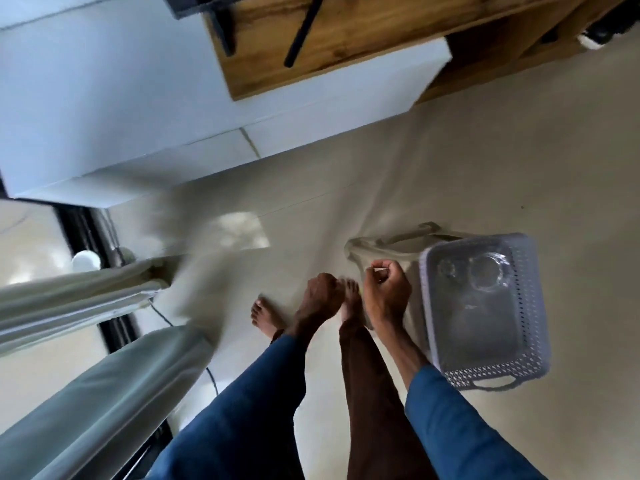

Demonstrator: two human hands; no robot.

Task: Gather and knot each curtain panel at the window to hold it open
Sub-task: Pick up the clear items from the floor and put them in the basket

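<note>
- Looking down in the head view, I see my left grip point(320, 294) curled into a fist above my bare feet, with nothing showing inside it.
- My right grip point(386, 289) hangs just beside it, fingers curled and thumb against the forefinger. I cannot tell whether it pinches anything.
- Both curtain panels are off to my left, well apart from either grip. The farther curtain panel point(79, 299) is bunched in long folds by the dark window frame point(81, 230). The nearer curtain panel point(104, 393) drapes close to my blue left sleeve point(242, 410).
- A lavender plastic basket point(526, 323) stands on the pale tiled floor point(450, 150) to my right, with clear, blurred items inside.
- A beige tote bag point(381, 245) lies against the basket's far corner, just beyond my right grip.
- A wooden shelf unit point(311, 46) stands against the white wall ahead.
</note>
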